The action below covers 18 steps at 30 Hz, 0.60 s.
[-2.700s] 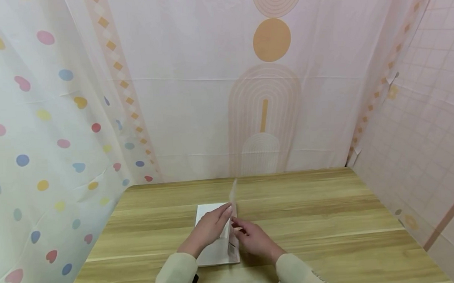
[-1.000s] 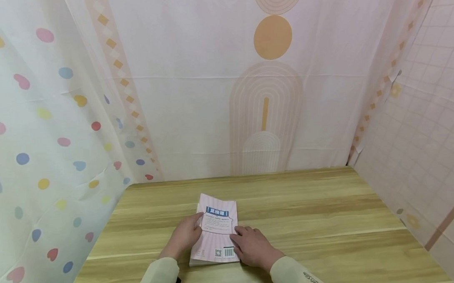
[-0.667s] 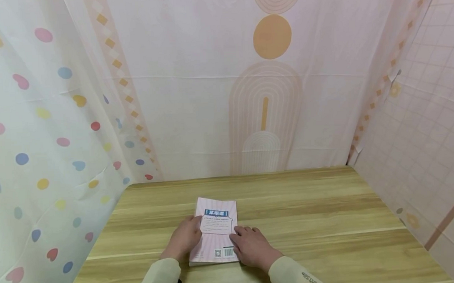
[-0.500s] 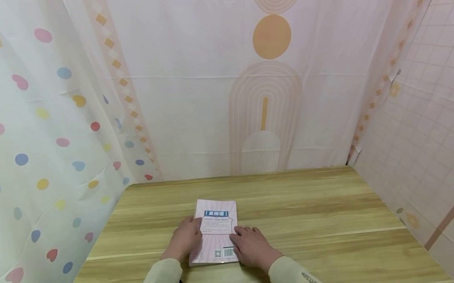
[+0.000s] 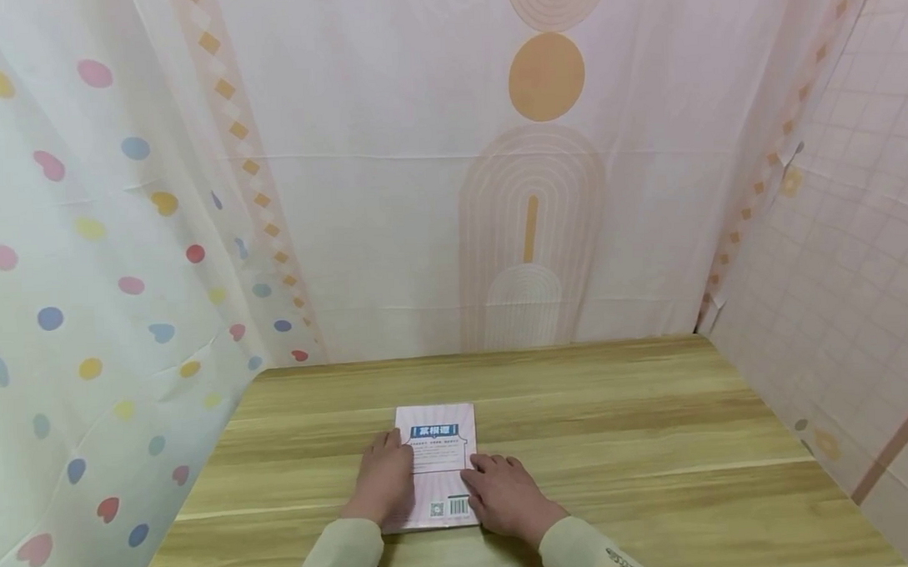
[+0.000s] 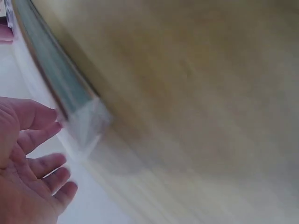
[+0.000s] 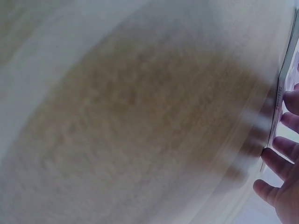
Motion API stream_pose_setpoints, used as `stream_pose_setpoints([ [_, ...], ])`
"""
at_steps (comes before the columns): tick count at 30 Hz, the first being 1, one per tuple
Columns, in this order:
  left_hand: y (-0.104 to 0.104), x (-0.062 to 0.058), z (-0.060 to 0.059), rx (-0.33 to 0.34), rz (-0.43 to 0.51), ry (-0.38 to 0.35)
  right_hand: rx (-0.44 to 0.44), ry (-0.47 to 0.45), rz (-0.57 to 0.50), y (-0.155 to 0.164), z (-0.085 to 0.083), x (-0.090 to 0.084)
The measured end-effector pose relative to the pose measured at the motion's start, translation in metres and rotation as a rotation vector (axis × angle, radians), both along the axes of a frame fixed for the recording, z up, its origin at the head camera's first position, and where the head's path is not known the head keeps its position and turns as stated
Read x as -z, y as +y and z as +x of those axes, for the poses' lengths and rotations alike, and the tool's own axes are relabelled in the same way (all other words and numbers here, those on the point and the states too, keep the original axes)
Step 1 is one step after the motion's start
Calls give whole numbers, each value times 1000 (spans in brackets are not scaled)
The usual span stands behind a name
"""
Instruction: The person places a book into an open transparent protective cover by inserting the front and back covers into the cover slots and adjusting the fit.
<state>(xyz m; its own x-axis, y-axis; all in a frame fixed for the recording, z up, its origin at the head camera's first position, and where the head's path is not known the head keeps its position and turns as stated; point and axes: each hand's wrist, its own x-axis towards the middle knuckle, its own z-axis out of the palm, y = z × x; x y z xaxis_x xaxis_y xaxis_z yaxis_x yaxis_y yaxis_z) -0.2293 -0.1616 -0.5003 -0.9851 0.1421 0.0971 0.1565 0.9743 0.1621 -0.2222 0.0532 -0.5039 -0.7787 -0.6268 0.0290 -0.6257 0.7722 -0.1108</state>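
Observation:
A pink paperback book [image 5: 434,484] lies flat on the table, back cover up, with a blue title banner, a QR code and a barcode. Clear plastic shows at its corner in the left wrist view, beside the greenish page edges [image 6: 60,70]. My left hand [image 5: 386,476] is at the book's left edge, its thumb and forefinger tips together at that edge in the left wrist view, the other fingers loosely bent. On the opposite side my right hand [image 5: 506,492] rests against the right edge, with fingertips [image 7: 271,156] spread along it. Part of the cover is hidden under the left hand.
The wood-grain table [image 5: 617,428] extends around the book on every side. Patterned curtains [image 5: 392,235] hang along its back, left and right. Cream sleeves [image 5: 343,554] cover both forearms.
Earlier a clear flap stood up over a white page under both hands. The pink cover has since come down flat. The left hand has shifted slightly right; the right hand has stayed put lately.

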Motion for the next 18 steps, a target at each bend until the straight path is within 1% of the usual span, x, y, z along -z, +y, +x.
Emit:
stream_pose_setpoints([
  [3,5,-5,0,30,-27,22,-1,3,-19,0,-2,2],
  [5,9,-7,-1,38,-5,9,-3,7,-30,1,-3,2],
  [10,18,-9,-1,32,108,-50,-4,30,-69,4,-4,0],
  [15,24,-8,-2,53,155,-32,29,59,-108,11,-6,-2],
  [17,27,-7,-4,57,150,-28,44,70,-116,15,-8,-2],
  [18,28,-6,-5,49,147,-36,52,69,-122,17,-9,-2],
])
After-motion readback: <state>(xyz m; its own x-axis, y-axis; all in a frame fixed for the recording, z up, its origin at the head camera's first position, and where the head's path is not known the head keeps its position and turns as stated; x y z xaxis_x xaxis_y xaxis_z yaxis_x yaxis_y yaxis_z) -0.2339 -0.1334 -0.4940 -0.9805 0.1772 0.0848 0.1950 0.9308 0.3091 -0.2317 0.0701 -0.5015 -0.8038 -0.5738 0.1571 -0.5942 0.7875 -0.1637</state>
